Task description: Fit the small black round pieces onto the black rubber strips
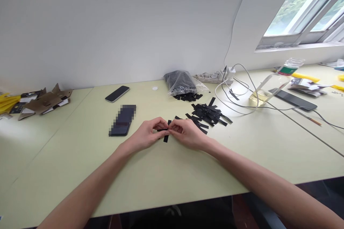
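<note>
My left hand [148, 134] and my right hand [186, 133] meet at the middle of the pale green table [161, 175]. Both pinch a small black strip [162, 129] between thumb and fingers. Another black strip [166, 138] shows upright between the hands, its lower end towards me; whether it is joined to the pinched one I cannot tell. Just beyond my right hand lies a loose pile of black strips [209, 112]. Behind the pile, a clear plastic bag [180, 82] full of black pieces rests near the wall.
Two phones, one at the back [117, 93] and one nearer [123, 121], lie left of my hands. Torn cardboard [48, 103] is far left. On the right are white cables [243, 112], a power strip [211, 78], a tilted bottle with yellowish liquid [276, 82] and a dark phone [295, 100].
</note>
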